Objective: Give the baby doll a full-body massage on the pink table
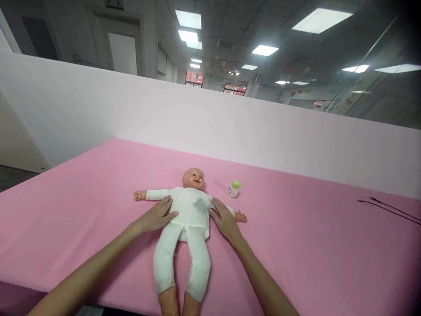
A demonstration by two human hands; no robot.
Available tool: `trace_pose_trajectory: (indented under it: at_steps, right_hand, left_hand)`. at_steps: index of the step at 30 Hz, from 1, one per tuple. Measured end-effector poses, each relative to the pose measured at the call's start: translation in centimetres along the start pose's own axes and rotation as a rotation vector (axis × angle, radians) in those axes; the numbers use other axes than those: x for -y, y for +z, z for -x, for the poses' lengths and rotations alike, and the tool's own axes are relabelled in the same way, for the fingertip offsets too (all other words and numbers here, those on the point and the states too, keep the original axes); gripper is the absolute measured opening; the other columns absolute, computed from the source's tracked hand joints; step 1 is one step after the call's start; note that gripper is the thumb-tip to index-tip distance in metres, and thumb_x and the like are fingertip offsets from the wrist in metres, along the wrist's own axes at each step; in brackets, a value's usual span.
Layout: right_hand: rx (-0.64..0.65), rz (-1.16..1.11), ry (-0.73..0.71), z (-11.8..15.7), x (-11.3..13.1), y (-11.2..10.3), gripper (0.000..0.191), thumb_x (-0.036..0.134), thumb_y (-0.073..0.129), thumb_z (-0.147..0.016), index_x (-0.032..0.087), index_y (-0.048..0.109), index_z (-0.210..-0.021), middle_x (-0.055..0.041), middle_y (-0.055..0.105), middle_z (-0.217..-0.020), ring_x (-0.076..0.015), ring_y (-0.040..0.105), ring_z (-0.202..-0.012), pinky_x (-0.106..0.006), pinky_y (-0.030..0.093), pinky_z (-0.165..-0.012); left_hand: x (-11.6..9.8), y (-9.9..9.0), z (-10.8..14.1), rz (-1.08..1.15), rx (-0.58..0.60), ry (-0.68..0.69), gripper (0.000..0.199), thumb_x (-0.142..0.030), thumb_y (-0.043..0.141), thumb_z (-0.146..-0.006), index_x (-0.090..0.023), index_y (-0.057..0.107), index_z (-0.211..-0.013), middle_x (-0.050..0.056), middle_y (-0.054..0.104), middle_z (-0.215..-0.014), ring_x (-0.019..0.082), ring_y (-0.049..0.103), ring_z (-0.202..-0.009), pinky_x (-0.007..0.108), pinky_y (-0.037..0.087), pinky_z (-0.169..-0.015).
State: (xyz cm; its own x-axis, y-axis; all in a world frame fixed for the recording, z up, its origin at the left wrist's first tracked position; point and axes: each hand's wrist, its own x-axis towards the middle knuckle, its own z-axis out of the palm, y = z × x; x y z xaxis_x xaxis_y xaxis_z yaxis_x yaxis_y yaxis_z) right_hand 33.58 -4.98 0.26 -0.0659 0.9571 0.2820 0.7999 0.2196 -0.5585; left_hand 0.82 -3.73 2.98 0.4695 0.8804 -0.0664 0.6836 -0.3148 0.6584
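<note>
A baby doll (189,210) with a white cloth body lies face up on the pink table cover (296,245), its head away from me and its arms spread. My left hand (157,215) rests against the left side of its torso, thumb and fingers apart. On the other side, my right hand (226,218) touches the torso near the doll's arm, its fingers also spread. Neither hand is closed around anything. A small jar with a green lid (233,188) stands beyond my right hand, beside the doll's shoulder.
Two thin dark cords (391,208) lie at the right of the table. Behind the table runs a low white wall (230,127), with glass above it. The table's near edge is at the lower left.
</note>
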Motion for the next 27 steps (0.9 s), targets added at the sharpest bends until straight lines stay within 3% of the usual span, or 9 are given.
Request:
trace_pose_trajectory:
  at_steps: [3,6,9,11,14,18,21,24,27]
  right_hand:
    - [-0.130,0.103,0.121,0.6,-1.3,-2.7,0.055,0.050,0.040,-0.101,0.014,0.060,-0.139,-0.0141,0.060,-0.145,-0.0299,0.053,-0.135,-0.047,0.040,-0.115]
    - [-0.162,0.349,0.281,1.0,-2.4,-4.8,0.051,0.042,0.041,-0.100,0.007,0.065,-0.127,-0.0217,0.066,-0.129,-0.0351,0.056,-0.123,-0.047,0.044,-0.106]
    - [-0.075,0.568,0.460,1.5,-2.9,-5.9,0.052,0.047,0.041,-0.100,0.006,0.071,-0.110,-0.0262,0.066,-0.115,-0.0398,0.056,-0.116,-0.047,0.046,-0.094]
    - [-0.009,0.553,0.543,1.7,-2.8,-6.2,0.055,0.054,0.036,-0.101,0.010,0.071,-0.100,-0.0243,0.066,-0.111,-0.0387,0.057,-0.112,-0.045,0.047,-0.087]
    - [0.000,0.364,0.612,1.7,-2.7,-6.4,0.054,0.063,0.036,-0.098,0.018,0.064,-0.090,-0.0178,0.068,-0.104,-0.0319,0.064,-0.095,-0.040,0.047,-0.075]
    - [-0.116,-0.034,0.611,1.4,-3.4,-6.3,0.050,0.070,0.067,-0.077,0.023,0.053,-0.088,-0.0060,0.069,-0.081,-0.0222,0.063,-0.066,-0.032,0.045,-0.059]
    - [-0.182,-0.363,0.566,1.2,-4.3,-5.7,0.057,0.066,0.079,-0.065,0.024,0.051,-0.090,0.0031,0.062,-0.060,-0.0171,0.054,-0.048,-0.029,0.041,-0.048]
    - [-0.230,-0.491,0.547,1.0,-5.1,-5.0,0.058,0.064,0.081,-0.063,0.021,0.055,-0.094,0.0034,0.062,-0.061,-0.0159,0.055,-0.048,-0.029,0.044,-0.048]
    - [-0.280,-0.422,0.543,0.9,-5.6,-4.6,0.054,0.062,0.079,-0.068,0.020,0.060,-0.097,-0.0021,0.068,-0.078,-0.0181,0.064,-0.064,-0.029,0.050,-0.056]
  left_hand:
    - [-2.4,-1.0,4.7,-0.016,-0.125,0.063,0.068,-0.065,0.050,-0.095,-0.024,0.050,-0.149,0.014,0.043,-0.160,0.037,0.035,-0.150,0.054,0.036,-0.117]
    - [-5.1,0.6,9.0,0.106,-0.368,0.081,0.038,-0.053,0.048,-0.101,-0.024,0.068,-0.116,0.010,0.070,-0.123,0.027,0.065,-0.116,0.039,0.052,-0.096]
    - [-6.1,4.3,11.6,0.184,-0.543,0.072,0.037,-0.045,0.049,-0.103,-0.022,0.060,-0.076,0.001,0.064,-0.075,0.017,0.062,-0.070,0.027,0.049,-0.064]
    - [-6.1,6.5,12.4,0.191,-0.576,0.087,0.039,-0.040,0.050,-0.103,-0.022,0.055,-0.068,-0.002,0.057,-0.066,0.014,0.056,-0.060,0.025,0.044,-0.057]
    - [-6.0,8.2,12.9,0.192,-0.582,0.153,0.034,-0.031,0.051,-0.103,-0.021,0.057,-0.071,-0.001,0.058,-0.069,0.013,0.057,-0.061,0.024,0.045,-0.060]
    - [-5.5,9.0,14.1,0.186,-0.631,0.372,0.027,-0.022,0.050,-0.102,-0.021,0.060,-0.076,0.002,0.059,-0.070,0.014,0.059,-0.062,0.025,0.049,-0.059]
    - [-4.2,9.9,15.4,0.099,-0.668,0.585,0.024,-0.039,0.054,-0.101,-0.020,0.068,-0.101,0.007,0.065,-0.077,0.018,0.064,-0.066,0.027,0.053,-0.058]
    - [-3.0,10.5,16.2,0.020,-0.700,0.708,0.047,-0.057,0.053,-0.098,-0.017,0.065,-0.120,0.010,0.069,-0.082,0.021,0.068,-0.068,0.030,0.056,-0.059]
    - [-3.4,10.0,16.0,-0.026,-0.647,0.744,0.047,-0.058,0.047,-0.100,-0.018,0.068,-0.112,0.010,0.070,-0.079,0.021,0.069,-0.068,0.031,0.056,-0.061]
